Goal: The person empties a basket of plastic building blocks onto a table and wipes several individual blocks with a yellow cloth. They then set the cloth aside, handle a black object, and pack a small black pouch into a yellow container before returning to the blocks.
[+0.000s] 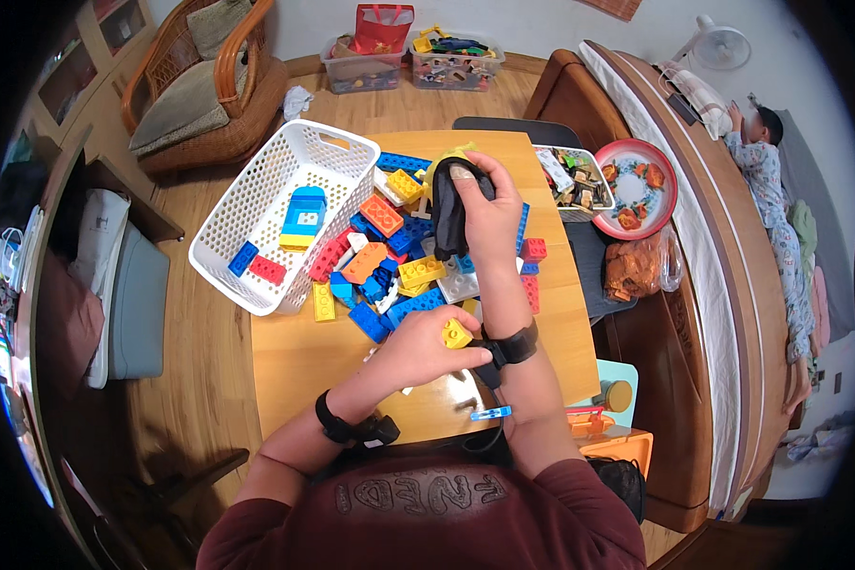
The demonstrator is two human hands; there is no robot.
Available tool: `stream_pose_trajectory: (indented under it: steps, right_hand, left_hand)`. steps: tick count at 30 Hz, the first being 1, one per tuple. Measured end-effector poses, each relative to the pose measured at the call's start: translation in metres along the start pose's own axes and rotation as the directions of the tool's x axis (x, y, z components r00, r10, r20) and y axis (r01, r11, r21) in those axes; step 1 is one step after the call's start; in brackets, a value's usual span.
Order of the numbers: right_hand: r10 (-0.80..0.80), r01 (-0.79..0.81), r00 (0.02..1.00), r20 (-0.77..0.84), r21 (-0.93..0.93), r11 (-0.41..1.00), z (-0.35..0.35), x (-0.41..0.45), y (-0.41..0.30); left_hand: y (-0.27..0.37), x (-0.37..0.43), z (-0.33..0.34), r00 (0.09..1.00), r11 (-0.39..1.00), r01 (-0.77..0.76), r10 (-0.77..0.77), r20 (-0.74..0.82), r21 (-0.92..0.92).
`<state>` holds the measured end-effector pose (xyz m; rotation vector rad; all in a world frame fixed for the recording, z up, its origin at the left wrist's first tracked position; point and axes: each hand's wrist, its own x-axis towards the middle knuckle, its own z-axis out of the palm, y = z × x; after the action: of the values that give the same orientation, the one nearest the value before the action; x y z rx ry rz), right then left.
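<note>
My right hand (488, 214) grips a black fabric pouch (449, 206) with some yellow at its top, above the far part of the pile. Nearer to me, my left hand (427, 345) holds a small yellow building block (456, 333) between thumb and fingers, beside my right wrist. Under and around both hands lie loose toy bricks, among them an orange brick (365, 262), a yellow brick (422, 271) and a blue brick (368, 321). To the left, a white perforated plastic basket (214, 274) contains a blue and yellow stack (303, 217), a red brick (267, 270) and a blue brick (243, 258).
The wooden table (306, 385) carries the basket and pile. At right are a container of small packets (581, 182), a red-rimmed tray (673, 185) and a bagged brown item (634, 271). A person (762, 171) lies on the bed beyond. A wicker armchair (256, 78) stands far left.
</note>
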<state>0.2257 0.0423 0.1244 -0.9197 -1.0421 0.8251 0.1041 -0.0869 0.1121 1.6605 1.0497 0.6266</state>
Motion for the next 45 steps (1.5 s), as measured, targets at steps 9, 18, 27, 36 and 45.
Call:
stream_pose_trajectory:
  steps: [9,18,27,36,45]
  right_hand:
    - [-0.449,0.489,0.871,0.198,-0.441,0.753,-0.015,-0.009,0.006]
    - [0.227,-0.201,0.974,-0.025,0.375,0.905,-0.002,-0.004,0.000]
    - [0.135,-0.140,0.990,0.038,0.179,0.974,0.004,-0.017,-0.022]
    - [-0.248,0.462,0.797,0.551,-0.292,0.837,0.025,-0.051,-0.022]
    - [-0.188,0.378,0.829,0.527,-0.279,0.883,0.027,-0.033,-0.005]
  left_hand:
    - [-0.018,0.010,-0.013,0.994,0.993,-0.025,0.012,-0.109,-0.115]
    - [-0.011,0.016,-0.021,0.999,0.998,-0.029,0.027,-0.034,-0.056]
    - [0.002,0.034,-0.072,0.917,0.543,-0.337,0.006,-0.398,-0.769]
    - [-0.023,0.042,-0.060,0.866,0.233,-0.457,-0.103,-0.489,-0.858]
    - [-0.042,0.066,-0.078,0.834,0.305,-0.501,-0.080,-0.546,-0.810]
